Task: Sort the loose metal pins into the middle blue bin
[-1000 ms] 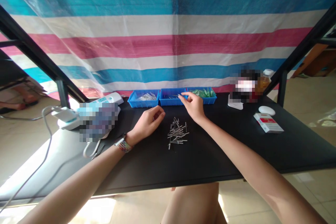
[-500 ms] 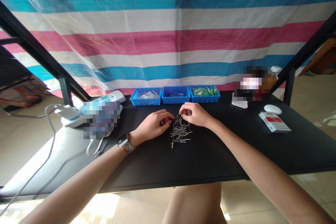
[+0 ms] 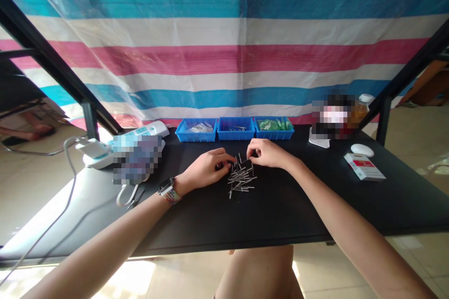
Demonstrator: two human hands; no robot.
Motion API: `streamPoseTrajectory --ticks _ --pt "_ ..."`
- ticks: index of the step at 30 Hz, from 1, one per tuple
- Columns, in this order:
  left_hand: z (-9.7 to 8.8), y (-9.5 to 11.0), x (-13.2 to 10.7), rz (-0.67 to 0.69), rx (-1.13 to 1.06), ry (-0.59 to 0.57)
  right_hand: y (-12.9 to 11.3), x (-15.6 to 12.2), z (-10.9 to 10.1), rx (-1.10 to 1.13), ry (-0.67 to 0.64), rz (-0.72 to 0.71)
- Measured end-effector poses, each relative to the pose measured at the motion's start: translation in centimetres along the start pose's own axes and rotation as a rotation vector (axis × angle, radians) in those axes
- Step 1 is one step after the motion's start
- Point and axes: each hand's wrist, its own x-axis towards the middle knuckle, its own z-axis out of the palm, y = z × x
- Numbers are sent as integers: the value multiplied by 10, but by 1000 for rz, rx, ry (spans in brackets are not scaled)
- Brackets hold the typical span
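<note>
A loose pile of thin silvery metal pins that look like blind rivets point(image 3: 242, 177) lies on the black table. At the pile's upper left edge is my left hand point(image 3: 205, 169), its thumb and forefinger curled close together. Whether a pin is between those fingertips is too small to tell. My right hand point(image 3: 268, 153) hovers at the pile's upper right, thumb and forefinger pinched on what looks like one rivet point(image 3: 245, 160). Behind the hands stands a blue bin point(image 3: 235, 137) with a few similar pins in it.
Flanking the middle bin are a blue bin of clear plastic bags point(image 3: 196, 137) and one of green packets point(image 3: 273, 135). A power strip point(image 3: 154, 129) and cables lie left. On the right are a small box point(image 3: 365, 168), a white oval object point(image 3: 362, 150) and a bottle point(image 3: 365, 100).
My right hand has shifted slightly right and now pinches what looks like a rivet. My left hand has edged right, its fingertips closer to the pile. The view has tilted slightly.
</note>
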Motion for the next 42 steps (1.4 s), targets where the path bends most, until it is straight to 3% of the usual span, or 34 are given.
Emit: streamPoseTrajectory --ticks 4,7,12,18,26,42 --pt "0 -2 1 -23 -16 40 2 2 -2 62 73 43" --pt "0 -4 1 -47 -18 129 -4 6 6 253 133 82" --pt "0 -5 2 -4 -14 247 -22 10 20 600 128 76" --pt "-3 -2 2 61 1 291 -33 10 24 755 144 128" --pt "-2 -3 2 36 3 292 -36 8 28 726 233 136" --pt "-3 -6 0 1 3 301 -44 10 36 795 255 182"
